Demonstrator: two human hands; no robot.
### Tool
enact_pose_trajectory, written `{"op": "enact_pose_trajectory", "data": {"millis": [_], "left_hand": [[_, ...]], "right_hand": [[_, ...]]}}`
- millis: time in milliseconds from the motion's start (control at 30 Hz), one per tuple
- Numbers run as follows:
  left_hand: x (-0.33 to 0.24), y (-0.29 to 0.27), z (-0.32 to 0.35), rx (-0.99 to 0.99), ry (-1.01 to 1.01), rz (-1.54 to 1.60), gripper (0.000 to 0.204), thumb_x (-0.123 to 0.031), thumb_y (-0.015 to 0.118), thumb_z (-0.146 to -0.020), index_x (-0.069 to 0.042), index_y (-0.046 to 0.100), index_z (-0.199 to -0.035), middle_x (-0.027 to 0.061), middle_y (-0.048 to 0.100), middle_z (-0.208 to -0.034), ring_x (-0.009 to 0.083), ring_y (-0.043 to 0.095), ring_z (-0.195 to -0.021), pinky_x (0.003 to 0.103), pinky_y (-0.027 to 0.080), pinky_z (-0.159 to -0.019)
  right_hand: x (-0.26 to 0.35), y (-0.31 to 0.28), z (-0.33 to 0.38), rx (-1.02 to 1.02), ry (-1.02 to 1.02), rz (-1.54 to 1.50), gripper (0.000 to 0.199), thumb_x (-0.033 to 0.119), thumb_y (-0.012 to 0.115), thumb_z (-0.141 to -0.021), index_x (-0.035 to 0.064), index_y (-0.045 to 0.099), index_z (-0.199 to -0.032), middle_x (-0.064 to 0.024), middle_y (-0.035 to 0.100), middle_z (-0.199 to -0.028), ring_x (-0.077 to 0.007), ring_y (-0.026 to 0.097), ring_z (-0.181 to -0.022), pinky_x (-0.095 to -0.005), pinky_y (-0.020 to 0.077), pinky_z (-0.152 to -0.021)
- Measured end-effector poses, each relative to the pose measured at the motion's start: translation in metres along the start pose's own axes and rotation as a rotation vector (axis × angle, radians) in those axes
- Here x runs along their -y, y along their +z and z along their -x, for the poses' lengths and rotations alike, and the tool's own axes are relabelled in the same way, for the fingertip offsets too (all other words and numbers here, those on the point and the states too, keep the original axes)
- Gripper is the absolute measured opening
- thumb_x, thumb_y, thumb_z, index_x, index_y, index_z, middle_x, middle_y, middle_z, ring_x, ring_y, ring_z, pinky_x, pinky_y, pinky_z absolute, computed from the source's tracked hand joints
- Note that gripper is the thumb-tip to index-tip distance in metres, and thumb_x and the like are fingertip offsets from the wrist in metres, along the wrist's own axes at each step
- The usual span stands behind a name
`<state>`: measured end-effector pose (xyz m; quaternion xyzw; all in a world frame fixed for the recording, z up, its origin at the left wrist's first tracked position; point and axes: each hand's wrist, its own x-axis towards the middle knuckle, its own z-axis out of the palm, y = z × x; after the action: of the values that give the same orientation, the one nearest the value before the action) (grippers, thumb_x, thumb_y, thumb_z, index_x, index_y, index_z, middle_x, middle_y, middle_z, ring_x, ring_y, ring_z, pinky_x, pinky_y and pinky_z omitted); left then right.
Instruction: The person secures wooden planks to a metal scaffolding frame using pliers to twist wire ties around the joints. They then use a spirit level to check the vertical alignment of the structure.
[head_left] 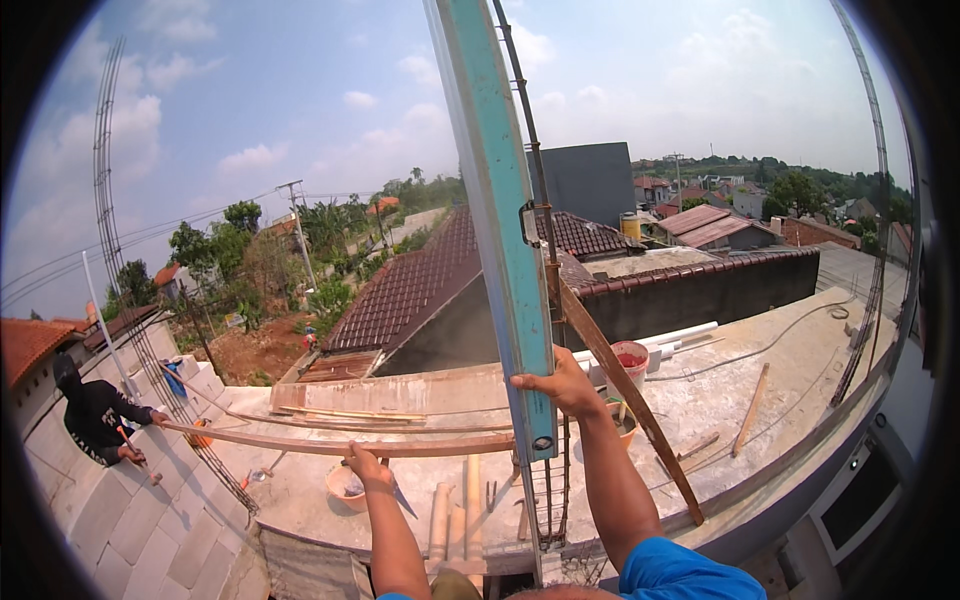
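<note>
Your right hand (562, 387) clenched around teal spirit level (497, 225), held upright against rebar column (545, 290). Your left hand (366, 467) touches long wooden plank (340, 441) below; grip there probably closed, partly hidden. Person in black (95, 415) crouches far left.

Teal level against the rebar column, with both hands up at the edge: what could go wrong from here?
1. The right hand alone steadies the tall level; it could tip off the rebar column and fall over the edge.
2. The left hand rests on a thin wooden strip, which may flex or shift.
</note>
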<state>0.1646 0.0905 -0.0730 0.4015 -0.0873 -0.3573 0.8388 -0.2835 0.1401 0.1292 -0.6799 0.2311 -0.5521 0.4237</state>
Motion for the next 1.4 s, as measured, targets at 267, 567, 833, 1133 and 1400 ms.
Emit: {"op": "enact_pose_trajectory", "data": {"millis": [267, 567, 833, 1133, 1400], "left_hand": [[0.002, -0.001, -0.001, -0.015, 0.002, -0.007, 0.049, -0.044, 0.048, -0.113, -0.020, 0.037, -0.155, 0.0112, 0.049, -0.148, 0.0345, 0.056, -0.126, 0.061, 0.050, -0.093], [-0.001, -0.001, 0.001, -0.011, 0.025, 0.048, 0.052, -0.044, 0.050, -0.112, -0.020, 0.036, -0.155, 0.0115, 0.052, -0.145, 0.0329, 0.056, -0.125, 0.061, 0.051, -0.090], [0.001, -0.002, 0.003, 0.014, 0.019, -0.017, 0.059, -0.047, 0.054, -0.110, -0.023, 0.030, -0.157, 0.0106, 0.050, -0.150, 0.0310, 0.057, -0.125, 0.057, 0.052, -0.091], [-0.001, -0.001, 0.002, -0.024, 0.007, 0.004, 0.054, -0.045, 0.053, -0.110, -0.021, 0.035, -0.156, 0.0112, 0.050, -0.150, 0.0338, 0.056, -0.128, 0.060, 0.052, -0.094], [0.002, -0.004, -0.001, -0.015, 0.017, 0.033, 0.055, -0.045, 0.053, -0.111, -0.022, 0.035, -0.157, 0.0120, 0.049, -0.153, 0.0363, 0.055, -0.132, 0.065, 0.050, -0.097]], "right_hand": [[0.004, 0.002, 0.001, 0.010, -0.014, -0.030, 0.053, 0.023, 0.092, -0.085, -0.0004, 0.069, -0.126, -0.0062, 0.073, -0.112, -0.0140, 0.068, -0.102, -0.0333, 0.0566, -0.092], [0.015, 0.006, 0.004, 0.003, 0.000, -0.004, 0.055, 0.024, 0.092, -0.085, -0.0006, 0.067, -0.127, -0.0064, 0.073, -0.112, -0.0138, 0.068, -0.101, -0.0331, 0.0571, -0.092], [0.012, 0.005, 0.003, -0.001, -0.007, 0.007, 0.053, 0.022, 0.092, -0.085, -0.0015, 0.067, -0.126, -0.0068, 0.073, -0.112, -0.0137, 0.068, -0.101, -0.0327, 0.0572, -0.091], [0.014, 0.008, 0.004, -0.003, -0.009, -0.017, 0.056, 0.025, 0.093, -0.084, -0.0014, 0.067, -0.125, -0.0068, 0.073, -0.111, -0.0140, 0.068, -0.101, -0.0325, 0.0569, -0.092], [0.010, 0.007, 0.003, -0.001, -0.005, -0.001, 0.055, 0.024, 0.093, -0.084, -0.0013, 0.067, -0.125, -0.0064, 0.073, -0.111, -0.0136, 0.068, -0.101, -0.0322, 0.0568, -0.092]]}}
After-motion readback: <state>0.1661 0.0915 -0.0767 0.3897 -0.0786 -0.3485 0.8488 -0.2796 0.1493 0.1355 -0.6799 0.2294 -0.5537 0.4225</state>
